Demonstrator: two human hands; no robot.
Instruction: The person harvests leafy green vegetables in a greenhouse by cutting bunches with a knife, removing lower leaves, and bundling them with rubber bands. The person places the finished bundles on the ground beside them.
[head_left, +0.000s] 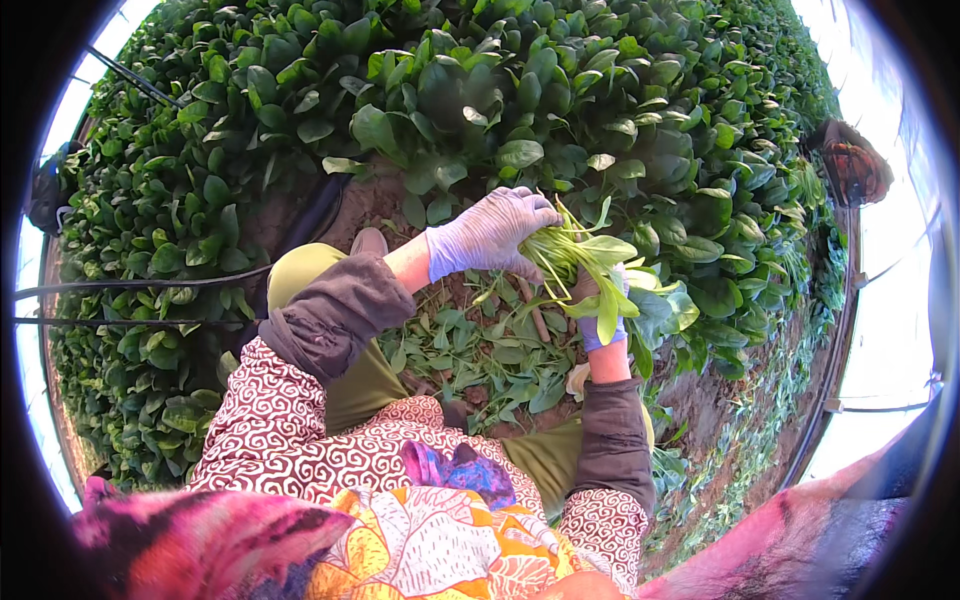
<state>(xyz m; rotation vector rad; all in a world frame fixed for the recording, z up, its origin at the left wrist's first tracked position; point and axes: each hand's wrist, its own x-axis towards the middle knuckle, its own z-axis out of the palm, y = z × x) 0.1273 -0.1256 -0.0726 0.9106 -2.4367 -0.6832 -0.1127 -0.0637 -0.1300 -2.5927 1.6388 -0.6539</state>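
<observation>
A bunch of leafy greens, apparently spinach (559, 244), is held up in front of me, its pale stems to the left and its leaves to the right. My left hand (495, 229), in a thin lavender glove soiled over the fingers, grips the stem ends between thumb and fingers. Around the leafy side is my right hand (592, 289), also gloved; hanging leaves hide most of its fingers. Below the bunch, loose cut leaves (495, 356) litter the soil between my knees. Among them lies a brown stick or tool handle (535, 315).
Dense standing spinach plants (465, 90) fill the bed ahead and to the left. Black hoses or cables (150, 283) cross at left. More leaves (712, 480) lie along the ground at right, beside translucent sheeting (896, 300). A dark reddish object (855, 165), unclear, stands at far right.
</observation>
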